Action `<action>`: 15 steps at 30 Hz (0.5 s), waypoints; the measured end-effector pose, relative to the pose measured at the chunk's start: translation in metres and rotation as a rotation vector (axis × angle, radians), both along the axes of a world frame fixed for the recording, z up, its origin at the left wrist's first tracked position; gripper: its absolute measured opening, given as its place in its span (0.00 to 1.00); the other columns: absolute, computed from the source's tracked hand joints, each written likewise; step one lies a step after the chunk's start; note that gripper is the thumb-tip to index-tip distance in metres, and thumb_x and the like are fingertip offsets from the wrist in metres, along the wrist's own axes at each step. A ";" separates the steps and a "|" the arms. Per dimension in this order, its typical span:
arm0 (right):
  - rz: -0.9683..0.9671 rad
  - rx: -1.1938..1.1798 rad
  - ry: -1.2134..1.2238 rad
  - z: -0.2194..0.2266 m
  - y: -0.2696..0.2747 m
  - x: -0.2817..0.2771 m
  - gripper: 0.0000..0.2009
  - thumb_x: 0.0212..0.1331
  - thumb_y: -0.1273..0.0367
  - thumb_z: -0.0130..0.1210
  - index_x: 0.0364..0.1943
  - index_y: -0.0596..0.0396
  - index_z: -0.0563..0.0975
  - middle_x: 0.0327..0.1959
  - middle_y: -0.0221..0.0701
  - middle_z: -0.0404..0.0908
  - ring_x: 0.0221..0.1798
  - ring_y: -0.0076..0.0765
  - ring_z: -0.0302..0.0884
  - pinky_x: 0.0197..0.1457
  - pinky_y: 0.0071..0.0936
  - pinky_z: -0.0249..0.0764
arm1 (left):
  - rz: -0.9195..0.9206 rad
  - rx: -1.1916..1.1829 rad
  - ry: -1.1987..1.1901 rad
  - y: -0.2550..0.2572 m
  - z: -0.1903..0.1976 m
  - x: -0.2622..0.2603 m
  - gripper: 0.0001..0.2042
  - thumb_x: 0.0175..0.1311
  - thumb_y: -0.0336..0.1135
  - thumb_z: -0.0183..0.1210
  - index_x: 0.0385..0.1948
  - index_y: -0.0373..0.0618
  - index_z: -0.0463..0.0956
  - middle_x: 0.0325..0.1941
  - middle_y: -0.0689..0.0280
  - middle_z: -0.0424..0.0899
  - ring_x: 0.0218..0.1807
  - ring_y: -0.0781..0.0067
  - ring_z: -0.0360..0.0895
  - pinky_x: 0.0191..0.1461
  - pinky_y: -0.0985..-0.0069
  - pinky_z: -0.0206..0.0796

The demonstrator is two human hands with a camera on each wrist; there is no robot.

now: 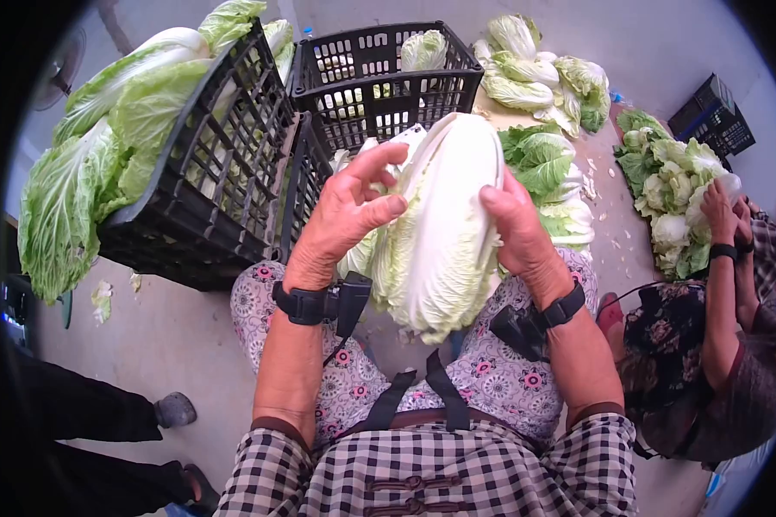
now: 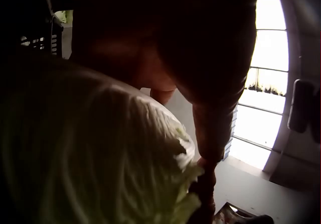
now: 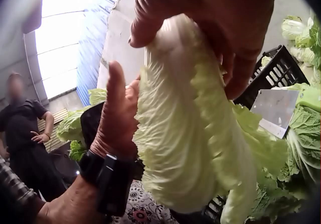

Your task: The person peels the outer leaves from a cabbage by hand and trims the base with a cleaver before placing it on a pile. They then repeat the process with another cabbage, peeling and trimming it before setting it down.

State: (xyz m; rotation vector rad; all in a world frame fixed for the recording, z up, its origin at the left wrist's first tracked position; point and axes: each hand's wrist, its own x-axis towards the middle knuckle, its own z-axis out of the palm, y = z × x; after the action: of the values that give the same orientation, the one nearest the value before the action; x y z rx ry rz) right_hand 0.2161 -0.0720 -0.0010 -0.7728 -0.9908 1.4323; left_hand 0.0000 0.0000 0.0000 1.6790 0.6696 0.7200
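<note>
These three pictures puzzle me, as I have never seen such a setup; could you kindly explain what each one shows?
No machine here: a seated person wears three cameras. The head view looks down at both hands; each wrist view looks along one hand. The left hand and right hand hold a napa cabbage between them above the lap, fingers curled round its sides. The black wrist straps carry the cameras. Ahead stand black crates with more cabbages, and a pile of cabbages lies on the floor. At the right, another person handles cabbages too. The left wrist view is dark, showing mostly cabbage.
</note>
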 end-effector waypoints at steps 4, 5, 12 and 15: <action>0.026 -0.030 0.122 0.005 -0.005 -0.001 0.31 0.57 0.61 0.50 0.63 0.59 0.56 0.57 0.38 0.67 0.59 0.34 0.66 0.63 0.31 0.62 | 0.028 -0.032 -0.129 -0.006 -0.020 0.011 0.44 0.44 0.52 0.69 0.63 0.42 0.58 0.60 0.59 0.68 0.60 0.66 0.67 0.63 0.72 0.58; 0.029 -0.039 0.120 0.006 -0.005 -0.002 0.30 0.58 0.60 0.49 0.63 0.59 0.57 0.57 0.38 0.67 0.59 0.34 0.66 0.63 0.31 0.62 | -0.012 -0.130 -0.176 -0.011 -0.024 0.015 0.43 0.44 0.50 0.69 0.62 0.40 0.59 0.59 0.59 0.69 0.59 0.67 0.67 0.63 0.73 0.58; -0.140 -0.049 -0.165 -0.008 0.006 0.002 0.39 0.55 0.49 0.55 0.62 0.62 0.57 0.57 0.39 0.67 0.59 0.34 0.65 0.62 0.31 0.61 | 0.123 -0.015 -0.162 -0.016 -0.013 0.022 0.35 0.50 0.41 0.66 0.59 0.37 0.62 0.54 0.59 0.73 0.54 0.71 0.71 0.59 0.74 0.62; -0.160 0.098 -0.442 -0.005 0.002 -0.003 0.43 0.48 0.48 0.60 0.63 0.62 0.56 0.58 0.39 0.66 0.60 0.36 0.64 0.63 0.32 0.60 | 0.138 0.088 -0.117 -0.016 -0.013 0.021 0.33 0.51 0.39 0.65 0.58 0.37 0.63 0.54 0.58 0.74 0.54 0.70 0.71 0.59 0.74 0.62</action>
State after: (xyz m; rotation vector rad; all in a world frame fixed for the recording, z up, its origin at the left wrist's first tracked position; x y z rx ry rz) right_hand 0.2136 -0.0700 -0.0062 -1.0971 -1.2919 1.0871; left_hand 0.0210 -0.0157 -0.0130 1.6676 0.6845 0.9508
